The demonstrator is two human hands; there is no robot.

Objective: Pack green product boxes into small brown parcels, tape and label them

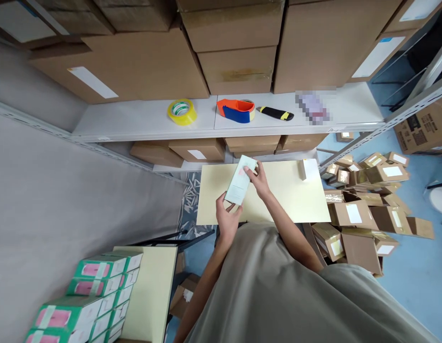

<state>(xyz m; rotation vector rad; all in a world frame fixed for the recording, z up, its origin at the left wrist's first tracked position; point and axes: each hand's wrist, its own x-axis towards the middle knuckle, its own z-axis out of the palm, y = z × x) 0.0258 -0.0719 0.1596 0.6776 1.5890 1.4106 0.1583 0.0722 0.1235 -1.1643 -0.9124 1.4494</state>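
Note:
Between my two hands is a slim pale-green box (238, 185), tilted above the cream table (285, 202). My left hand (228, 220) grips its lower end, fingers and thumb on either side. At the upper right end, my right hand (259, 181) holds the same box, with the thumb lying across its front face. Faint print shows on that face; I cannot read it. A small white box (309, 169) stands at the table's right end, apart from both hands.
On the shelf (135, 119) ahead lie yellow tape (182, 112), an orange-and-blue tape dispenser (236, 110) and a utility knife (275, 113). Large cartons (238, 71) fill the space behind. Green-and-pink boxes (95, 270) are stacked at lower left. Opened cartons (353, 213) pile up on the right.

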